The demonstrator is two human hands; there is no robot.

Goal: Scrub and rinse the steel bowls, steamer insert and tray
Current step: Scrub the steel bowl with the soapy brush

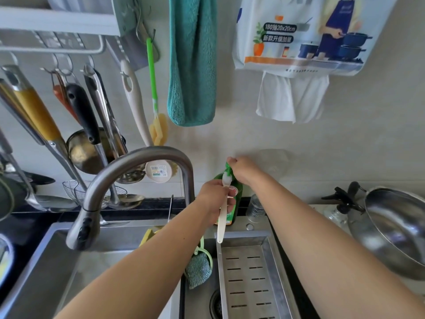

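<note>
The dark counter [34, 218] bears a green bottle [236, 199] and steel bowl [395, 229].

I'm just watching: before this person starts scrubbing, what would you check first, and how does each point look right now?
1. Brush held: ok. The left hand grips the white brush, head up.
2. Soap aimed: ok. The right hand presses the pump of the green soap bottle, its nozzle over the bristles.
3. Soap on bristles: cannot tell.
4. Water running: not ok. Nothing flows from the faucet.
5. Item within reach: ok. The slotted steel tray sits over the sink; a steel bowl waits at the right.
</note>
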